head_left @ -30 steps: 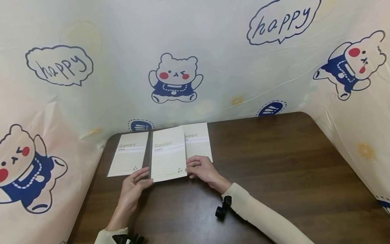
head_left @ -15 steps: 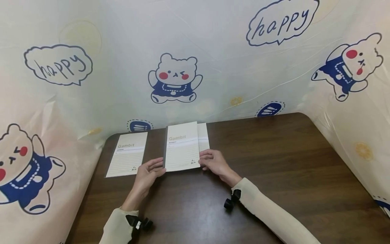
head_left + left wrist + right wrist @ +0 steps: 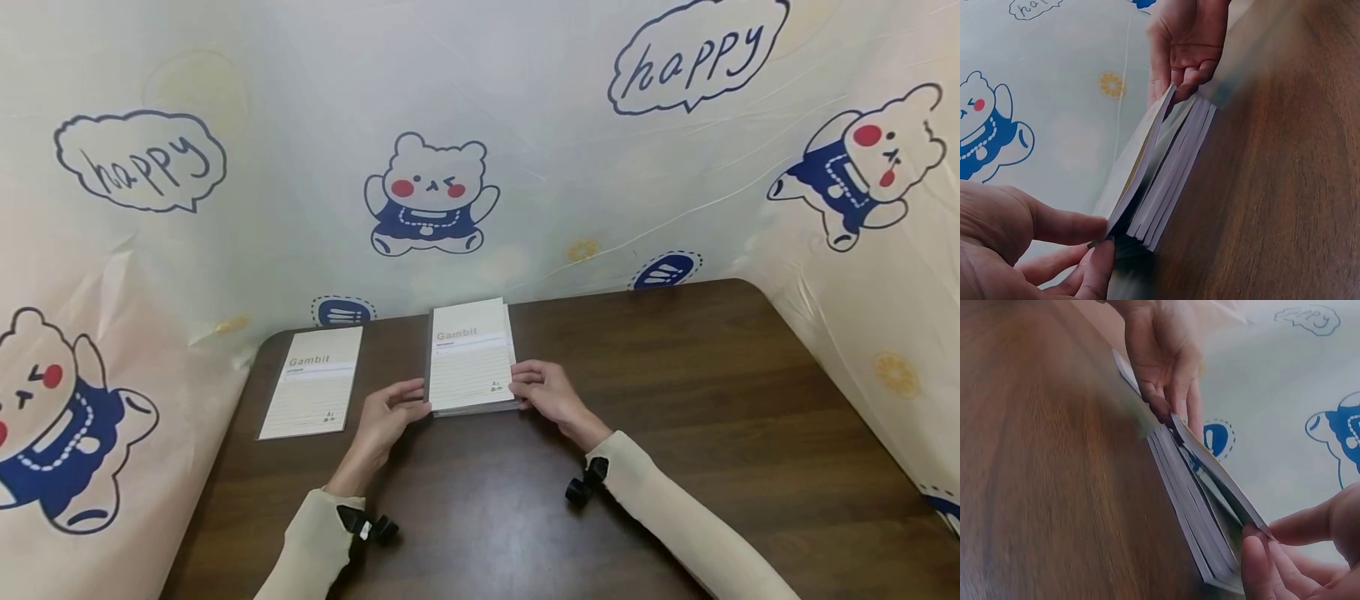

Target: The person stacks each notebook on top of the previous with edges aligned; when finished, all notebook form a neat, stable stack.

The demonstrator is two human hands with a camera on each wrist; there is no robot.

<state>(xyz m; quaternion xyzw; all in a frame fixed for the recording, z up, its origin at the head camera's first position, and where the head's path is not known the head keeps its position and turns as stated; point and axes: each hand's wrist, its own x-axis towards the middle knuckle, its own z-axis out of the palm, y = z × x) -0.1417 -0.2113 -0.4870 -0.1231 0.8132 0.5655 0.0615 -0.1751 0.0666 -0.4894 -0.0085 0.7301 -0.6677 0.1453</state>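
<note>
My left hand (image 3: 385, 419) pinches the left, dark-spined edge of a white "Gambit" notebook (image 3: 468, 354) between thumb and fingers. Its opposite edge is pinched by my right hand (image 3: 557, 397). In both wrist views this notebook is slightly tilted, with a gap between it and a stack of several notebooks (image 3: 1175, 175) directly beneath. The page edges of the stack (image 3: 1194, 506) face the near side of the table. From the head view the held notebook covers most of the stack, leaving a thin strip along the right and front.
Another "Gambit" notebook (image 3: 311, 383) lies flat on the left of the dark wooden table (image 3: 675, 400). A pale curtain (image 3: 300, 167) with bear prints hangs behind the table's back edge and along both sides. Small black wrist cameras (image 3: 588, 483) are strapped to the sleeves.
Both hands have carried the notebook to the right and slightly away, from beside the left notebook to over the stack, and lowered it there. The left notebook stays in place.
</note>
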